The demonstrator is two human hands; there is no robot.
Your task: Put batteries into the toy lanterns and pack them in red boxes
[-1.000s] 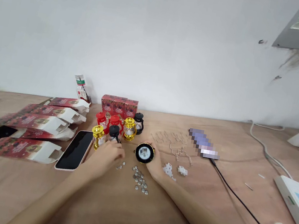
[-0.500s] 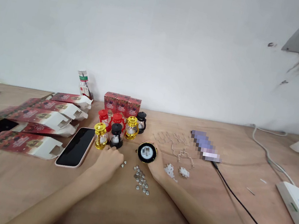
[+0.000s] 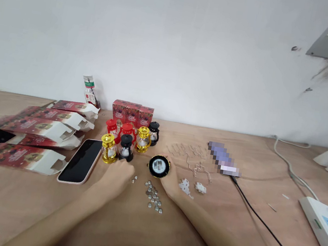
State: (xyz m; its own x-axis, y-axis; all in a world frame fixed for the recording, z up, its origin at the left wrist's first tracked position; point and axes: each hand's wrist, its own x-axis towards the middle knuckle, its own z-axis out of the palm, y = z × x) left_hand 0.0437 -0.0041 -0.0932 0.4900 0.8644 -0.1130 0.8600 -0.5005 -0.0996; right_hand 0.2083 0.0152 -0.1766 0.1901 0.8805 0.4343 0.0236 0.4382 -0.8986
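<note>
the person's right hand point(image 3: 170, 180) grips the side of a round black-rimmed piece point(image 3: 159, 166) near the table's middle, its pale centre holding small grey parts. the left hand point(image 3: 119, 176) is curled beside loose silver discs point(image 3: 156, 208), its fingertips hidden, so whether it pinches anything cannot be told. beyond it stand six small lanterns point(image 3: 109, 149), white pieces showing inside the clear bodies of the front pair. three red boxes point(image 3: 132, 114) stand behind those; cartons point(image 3: 27, 159) with white flaps lie at left, their insides hidden.
</note>
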